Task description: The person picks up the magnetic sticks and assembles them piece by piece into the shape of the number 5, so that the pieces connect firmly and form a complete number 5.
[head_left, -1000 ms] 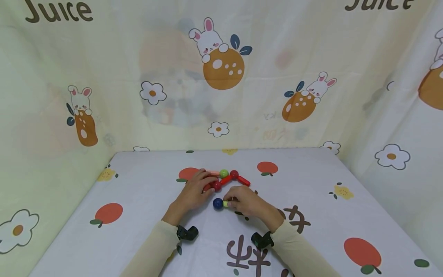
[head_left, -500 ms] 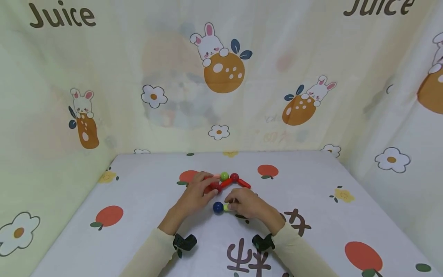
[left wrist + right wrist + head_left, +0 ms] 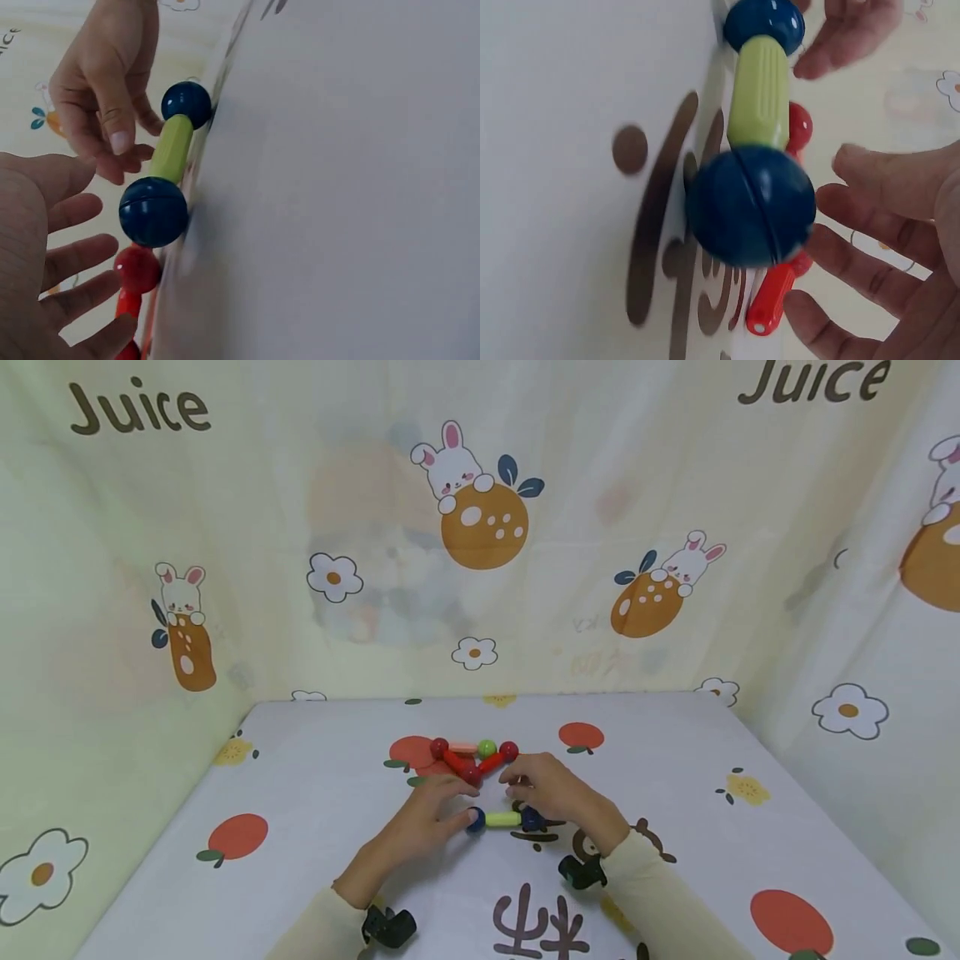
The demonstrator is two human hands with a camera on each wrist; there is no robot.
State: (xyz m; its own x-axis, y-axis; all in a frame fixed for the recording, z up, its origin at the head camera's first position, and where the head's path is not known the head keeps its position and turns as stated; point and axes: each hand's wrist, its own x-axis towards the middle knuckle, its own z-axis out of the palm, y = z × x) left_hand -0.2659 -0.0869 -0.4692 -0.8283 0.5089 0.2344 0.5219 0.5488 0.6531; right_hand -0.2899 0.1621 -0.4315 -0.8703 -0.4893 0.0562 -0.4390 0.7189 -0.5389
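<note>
A yellow-green rod (image 3: 502, 819) lies on the table with a dark blue ball (image 3: 532, 819) at its right end and another blue ball (image 3: 154, 212) at its left end. My left hand (image 3: 422, 820) is beside the left ball, fingers spread and relaxed; the left wrist view shows a gap between them. Above and behind the right ball hovers my right hand (image 3: 553, 787), its fingers loosely bent and holding nothing. Further back, red balls (image 3: 471, 775) and red rods (image 3: 491, 763) form a V. A pink rod (image 3: 463, 748) and a green ball (image 3: 487, 748) lie across its top.
The table (image 3: 300, 777) has a white cloth printed with fruit and dark lettering. A cream curtain (image 3: 570, 460) with rabbit prints hangs behind it and along both sides. In the right wrist view, a red rod (image 3: 771, 300) lies near the right hand's fingers.
My right hand has released the yellow-green rod and moved up and right, uncovering the second blue ball. My left hand has come off the red pieces and moved nearer, beside the left blue ball.
</note>
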